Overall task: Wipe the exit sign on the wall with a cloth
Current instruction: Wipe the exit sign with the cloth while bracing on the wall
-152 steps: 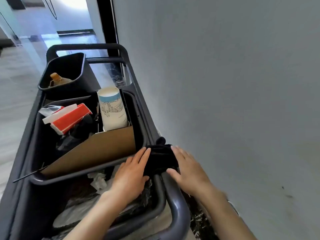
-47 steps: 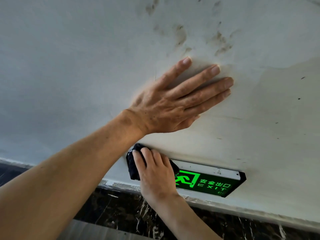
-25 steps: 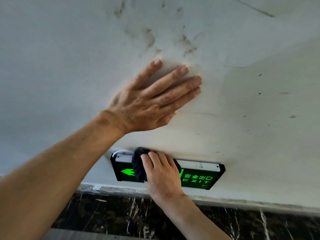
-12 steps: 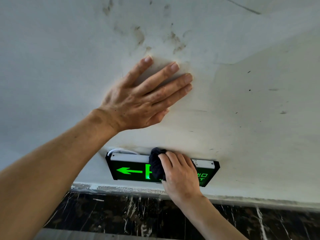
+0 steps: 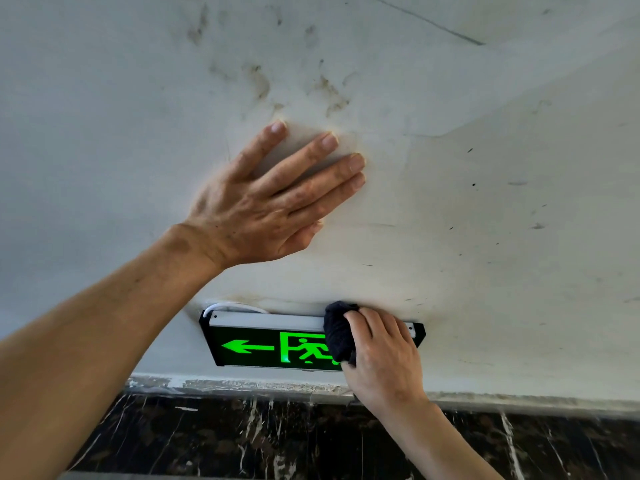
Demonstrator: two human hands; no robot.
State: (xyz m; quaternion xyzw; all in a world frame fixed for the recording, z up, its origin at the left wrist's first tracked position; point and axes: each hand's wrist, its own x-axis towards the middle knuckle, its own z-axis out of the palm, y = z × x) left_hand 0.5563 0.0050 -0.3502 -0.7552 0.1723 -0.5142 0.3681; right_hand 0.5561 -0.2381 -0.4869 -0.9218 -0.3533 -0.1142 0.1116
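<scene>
1. My left forearm (image 5: 104,341): nearest item, crossing the lower left and running up to the wall.
2. My right hand (image 5: 382,358): fingers curled over a bunched dark cloth (image 5: 339,336), gripping it and pressing it against the exit sign (image 5: 263,341). Judgement: keep the pad of cloth flat under the fingertips, use steady light pressure, and carry the stroke through to the end cap so no strip is missed.
3. The exit sign: black-framed, green-lit, mounted low on the wall just above the dark marble skirting (image 5: 242,441). The arrow and most of the running figure show to the left of my hand; the right part lies under cloth and hand, with only the right end cap visible beyond my knuckles.
4. White cable (image 5: 235,305): loops out at the sign's upper left corner. Judgement: avoid snagging it when wiping the top edge.
5. My left hand (image 5: 273,199): empty, fingers spread wide, palm flat against the wall (image 5: 502,202) above the sign, well apart from it, bracing me.
6. Wall: pale, with brown smudges above my fingertips and scattered dark specks to the right.
</scene>
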